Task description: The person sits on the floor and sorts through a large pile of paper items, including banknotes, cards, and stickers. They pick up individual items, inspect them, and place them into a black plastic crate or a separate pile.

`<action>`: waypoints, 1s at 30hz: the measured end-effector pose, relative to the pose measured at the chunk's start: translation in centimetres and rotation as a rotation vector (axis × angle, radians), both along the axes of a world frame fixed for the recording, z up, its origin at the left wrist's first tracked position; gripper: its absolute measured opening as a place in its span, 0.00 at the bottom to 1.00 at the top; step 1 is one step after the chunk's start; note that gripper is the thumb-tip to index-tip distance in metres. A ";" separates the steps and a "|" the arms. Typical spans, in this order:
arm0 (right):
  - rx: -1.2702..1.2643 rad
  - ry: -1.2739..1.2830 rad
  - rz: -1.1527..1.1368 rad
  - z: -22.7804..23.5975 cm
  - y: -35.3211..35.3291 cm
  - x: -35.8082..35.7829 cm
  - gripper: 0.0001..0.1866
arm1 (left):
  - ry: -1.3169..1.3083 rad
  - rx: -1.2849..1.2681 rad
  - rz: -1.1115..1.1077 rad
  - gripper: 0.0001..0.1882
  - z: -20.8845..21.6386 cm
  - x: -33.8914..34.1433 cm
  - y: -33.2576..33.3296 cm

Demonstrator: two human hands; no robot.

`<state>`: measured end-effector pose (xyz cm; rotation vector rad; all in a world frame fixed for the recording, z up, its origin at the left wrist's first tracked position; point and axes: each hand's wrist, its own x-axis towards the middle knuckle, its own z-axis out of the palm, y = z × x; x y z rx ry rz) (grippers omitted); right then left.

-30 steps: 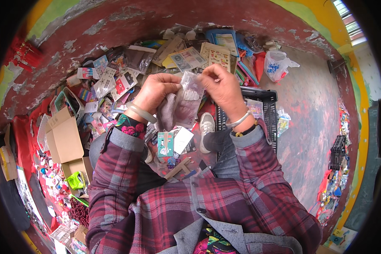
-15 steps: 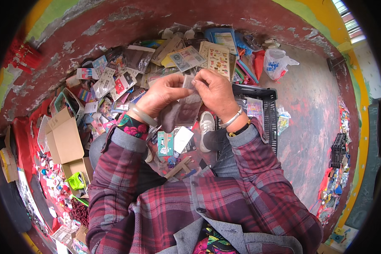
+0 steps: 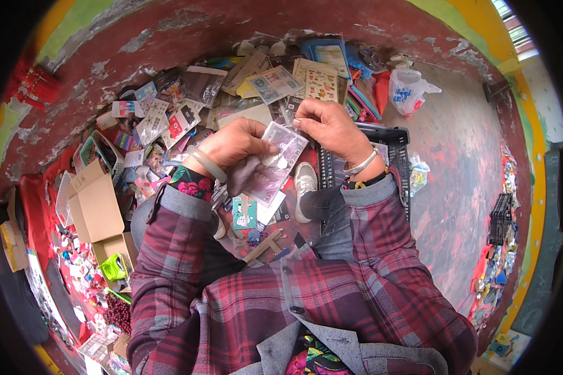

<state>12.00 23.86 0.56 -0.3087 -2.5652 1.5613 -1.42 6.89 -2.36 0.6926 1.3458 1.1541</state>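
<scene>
My left hand (image 3: 234,145) is closed on a clear plastic packet (image 3: 274,167), its thumb pressed flat on the front. The packet is tilted and shows a pale purple tint with glare on it. A dark grey, soft-looking piece (image 3: 241,176) hangs under the same hand; what it is I cannot tell. Close to the packet's upper right corner, my right hand (image 3: 330,128) has thumb and forefinger pinched together. Whatever lies between those fingertips is too small to make out. Beneath the hands, a green card (image 3: 244,212) lies on the floor between my legs.
Piled packets and sheets (image 3: 169,122) lie along the peeling wall. A black plastic crate (image 3: 399,162) stands by my right leg, and an open cardboard box (image 3: 97,203) at the left. A white plastic bag (image 3: 410,92) sits at the far right of the pile.
The packet has turned from upright and folded-looking to spread flat and tilted. My right hand has moved slightly right, away from the left hand.
</scene>
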 end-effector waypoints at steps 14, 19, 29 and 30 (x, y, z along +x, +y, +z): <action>0.489 0.359 -0.283 -1.1 -3.7 -0.8 0.07 | -0.220 0.132 0.311 0.11 1.4 0.4 -0.3; 0.580 0.417 -0.259 -1.2 -3.4 -0.8 0.05 | -0.207 0.126 0.291 0.11 1.5 0.4 -0.3; 0.510 0.300 -0.133 -0.1 -0.9 -0.3 0.04 | -0.209 0.055 0.127 0.13 1.5 -0.1 -1.0; 0.444 0.266 -0.146 -0.1 -0.8 -0.3 0.04 | -0.201 0.044 0.109 0.14 1.9 -0.2 -1.2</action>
